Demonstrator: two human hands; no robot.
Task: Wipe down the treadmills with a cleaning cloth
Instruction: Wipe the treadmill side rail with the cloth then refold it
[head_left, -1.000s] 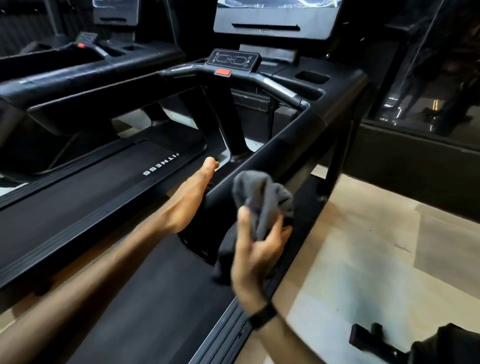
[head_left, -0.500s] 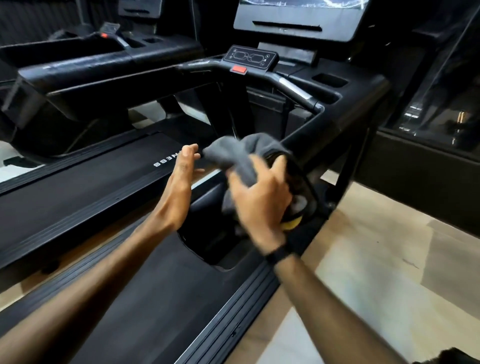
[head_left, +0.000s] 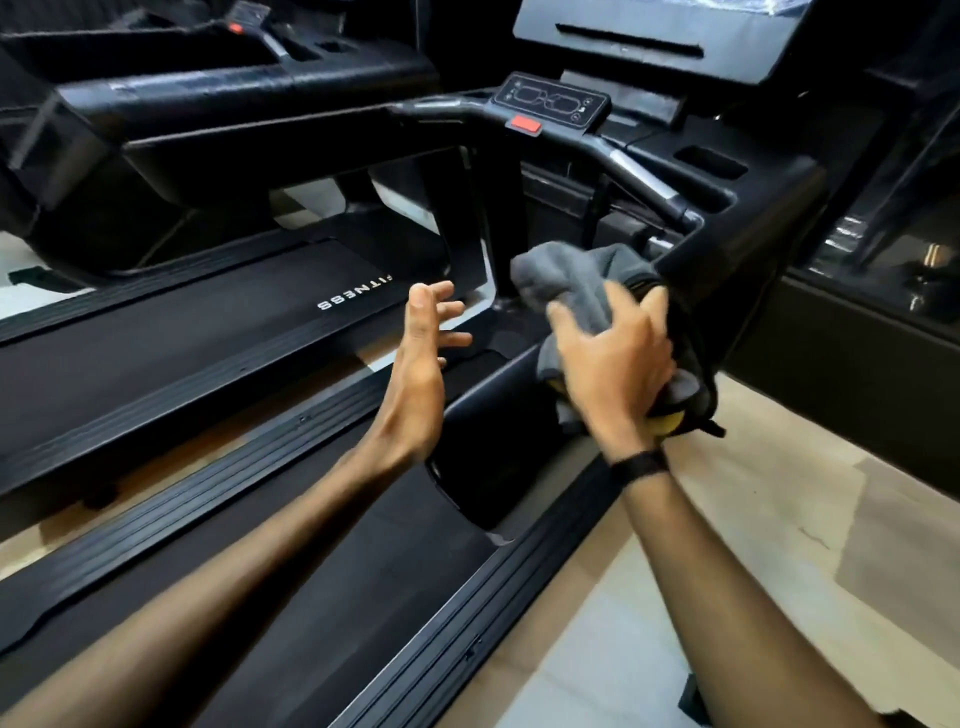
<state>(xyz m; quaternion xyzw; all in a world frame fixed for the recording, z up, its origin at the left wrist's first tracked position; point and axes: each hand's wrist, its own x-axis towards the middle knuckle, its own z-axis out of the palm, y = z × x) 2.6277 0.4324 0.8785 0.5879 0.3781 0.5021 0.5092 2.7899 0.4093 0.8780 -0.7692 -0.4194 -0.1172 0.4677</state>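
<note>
Black plastic and rubber fill most of what we see: the near treadmill runs under our arms, and a second treadmill with white lettering on its belt stands just beside it on our left. Ahead rises the near machine's console with its red stop button, and the side handrail slopes down toward us on the right, over pale floor.

Against that rail sits the grey cleaning cloth, bunched, with something yellow showing beneath it that we cannot identify. A second ago the cloth hung lower, off the rail; since then we have carried it up and pressed it onto the rail's inner face, so we judge the wiping stroke on this arm is beginning.

Our right hand grips the cloth, fingers curled over it. Our left hand holds nothing, fingers spread and loose, hovering near the cloth without touching it, having lifted away from the rail.
</note>
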